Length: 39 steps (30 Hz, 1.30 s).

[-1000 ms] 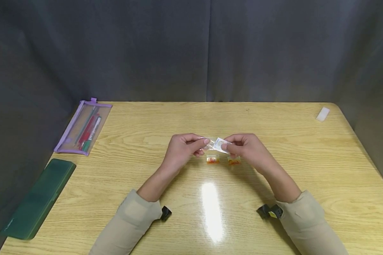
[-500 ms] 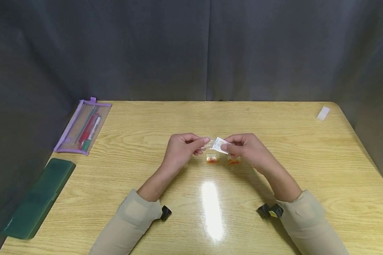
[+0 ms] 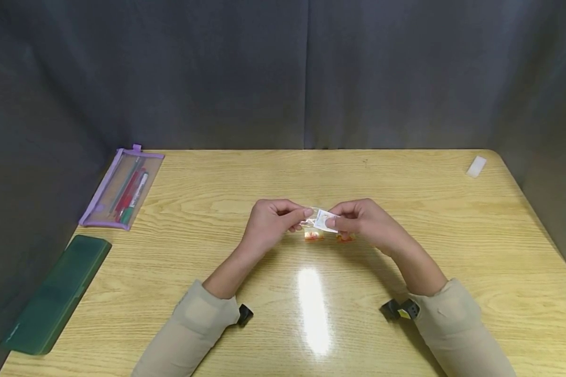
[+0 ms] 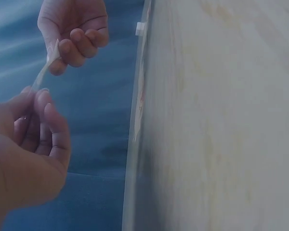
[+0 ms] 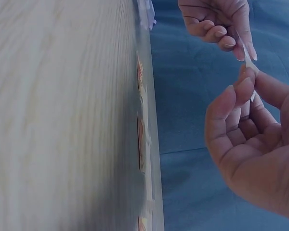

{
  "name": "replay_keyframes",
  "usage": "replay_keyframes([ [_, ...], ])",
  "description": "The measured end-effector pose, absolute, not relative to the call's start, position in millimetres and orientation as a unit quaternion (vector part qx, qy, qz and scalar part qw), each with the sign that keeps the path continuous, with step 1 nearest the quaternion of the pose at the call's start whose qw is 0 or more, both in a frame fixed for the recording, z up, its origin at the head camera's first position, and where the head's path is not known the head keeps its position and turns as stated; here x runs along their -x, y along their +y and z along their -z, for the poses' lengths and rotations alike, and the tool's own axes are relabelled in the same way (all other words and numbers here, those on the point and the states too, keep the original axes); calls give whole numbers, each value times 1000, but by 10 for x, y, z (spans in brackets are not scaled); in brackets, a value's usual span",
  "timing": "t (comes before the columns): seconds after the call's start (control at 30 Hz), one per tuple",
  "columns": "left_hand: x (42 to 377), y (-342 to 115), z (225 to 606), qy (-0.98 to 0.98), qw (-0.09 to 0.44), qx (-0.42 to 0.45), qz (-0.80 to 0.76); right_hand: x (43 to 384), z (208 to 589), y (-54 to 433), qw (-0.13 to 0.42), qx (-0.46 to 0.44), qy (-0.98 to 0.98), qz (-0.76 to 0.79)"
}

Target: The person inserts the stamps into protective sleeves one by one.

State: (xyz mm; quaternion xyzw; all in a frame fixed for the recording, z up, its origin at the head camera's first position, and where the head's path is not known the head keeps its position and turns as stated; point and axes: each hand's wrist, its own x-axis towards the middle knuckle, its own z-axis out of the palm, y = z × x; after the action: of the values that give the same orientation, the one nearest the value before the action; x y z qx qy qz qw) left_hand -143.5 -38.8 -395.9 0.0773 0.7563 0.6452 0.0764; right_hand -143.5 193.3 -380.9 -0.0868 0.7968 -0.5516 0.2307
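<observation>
Above the middle of the table, my left hand (image 3: 272,224) pinches a clear, shiny piece of plastic film (image 3: 308,220) between thumb and forefinger. My right hand (image 3: 370,225) pinches a small white printed piece (image 3: 322,220), paper-like, whose left edge meets the film. Whether the two are one packet cannot be told. In the right wrist view the white piece (image 5: 249,64) appears thin and edge-on, spanning the gap between the hands. Below the hands lie two small gold and orange-red packets, a left one (image 3: 314,235) and a right one (image 3: 344,238), the latter partly hidden by my right fingers.
At the table's left stand a purple-edged mesh pouch (image 3: 139,157) with several pens and a long dark green case (image 3: 58,293). A small white block (image 3: 476,166) lies near the far right corner. Dark curtains (image 3: 217,73) hang behind the wooden table (image 3: 207,183).
Both hands have shifted slightly closer together, and the white piece has come a little lower and nearer the left thumb. The film stays in the left fingers. The packets on the table have not moved.
</observation>
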Motion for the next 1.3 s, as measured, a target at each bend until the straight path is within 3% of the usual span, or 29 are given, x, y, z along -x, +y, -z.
replay_keyframes([
  [0.47, 1441, -399, 3943, 717, 142, -51, -680, 1427, 3757, 1951, 168, 53, 799, 574],
  [1.3, 1436, -381, 3907, 694, 138, -19, -706, 1412, 3787, 1869, 146, 26, 797, 585],
])
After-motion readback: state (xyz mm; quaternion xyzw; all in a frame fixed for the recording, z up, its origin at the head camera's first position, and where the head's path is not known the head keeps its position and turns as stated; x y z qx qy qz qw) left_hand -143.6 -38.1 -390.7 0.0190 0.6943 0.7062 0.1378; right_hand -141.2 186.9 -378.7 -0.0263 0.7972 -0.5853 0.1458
